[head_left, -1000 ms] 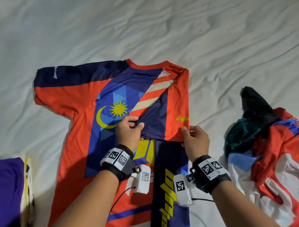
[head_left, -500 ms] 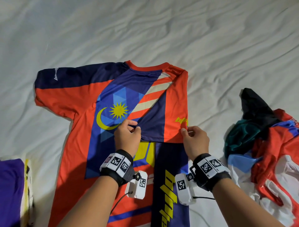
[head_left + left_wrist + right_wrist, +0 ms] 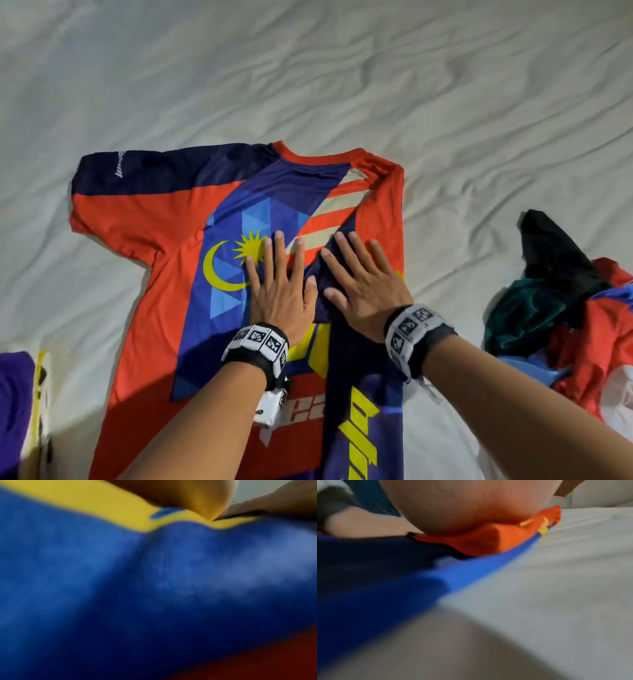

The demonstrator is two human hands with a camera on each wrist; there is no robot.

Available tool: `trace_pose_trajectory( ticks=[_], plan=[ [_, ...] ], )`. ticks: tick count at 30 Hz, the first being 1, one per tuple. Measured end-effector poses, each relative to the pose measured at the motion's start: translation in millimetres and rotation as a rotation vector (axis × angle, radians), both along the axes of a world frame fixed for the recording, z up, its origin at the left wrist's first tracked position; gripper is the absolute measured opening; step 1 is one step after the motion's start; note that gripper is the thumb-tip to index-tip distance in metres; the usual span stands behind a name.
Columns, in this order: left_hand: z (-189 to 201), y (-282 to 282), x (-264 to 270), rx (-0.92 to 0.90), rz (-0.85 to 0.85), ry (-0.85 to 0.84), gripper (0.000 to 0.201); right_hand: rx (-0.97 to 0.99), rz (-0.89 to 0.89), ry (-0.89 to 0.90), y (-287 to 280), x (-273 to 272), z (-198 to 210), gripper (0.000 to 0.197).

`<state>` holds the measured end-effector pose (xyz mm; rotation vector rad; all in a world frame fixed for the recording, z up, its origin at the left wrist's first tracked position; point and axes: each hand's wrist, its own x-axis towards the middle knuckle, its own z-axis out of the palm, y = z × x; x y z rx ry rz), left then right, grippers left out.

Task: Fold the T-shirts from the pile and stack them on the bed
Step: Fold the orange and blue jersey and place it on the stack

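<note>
White bed sheet (image 3: pixel 445 102) under the shirt (image 3: pixel 147 212); left hand (image 3: pixel 279 291) and right hand (image 3: pixel 364 291) lie flat, fingers spread; push outward slowly, smoothing the fold

The wrinkled white-sheeted bed (image 3: pixel 411 85) carries a red and navy jersey T-shirt with a yellow crescent and star (image 3: pixel 144 222), spread flat with its right side folded inward. A crumpled pile of red, teal, black and white shirts (image 3: pixel 575 308) lies to its right (well apart), and a purple and yellow folded garment (image 3: pixel 15 394) at the left edge.

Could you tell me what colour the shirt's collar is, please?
The collar is red-orange, clearest in the head view.
</note>
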<state>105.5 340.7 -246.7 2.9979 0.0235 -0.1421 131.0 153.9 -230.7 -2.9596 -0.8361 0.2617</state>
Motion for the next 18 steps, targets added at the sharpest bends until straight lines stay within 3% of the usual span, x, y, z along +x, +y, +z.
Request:
trace_pose_trajectory(
  ticks=[11, 18],
  plan=[
    [-28.5, 0.1, 2.8, 0.012, 0.017, -0.046, 0.076, -0.115, -0.106, 0.044, -60.3, 108.8, -13.2, 0.077],
    [-29.6, 0.0, -0.9, 0.044, 0.007, -0.037, 0.074, -0.135, -0.099, -0.04, -71.6, 147.3, -11.4, 0.085]
  ],
)
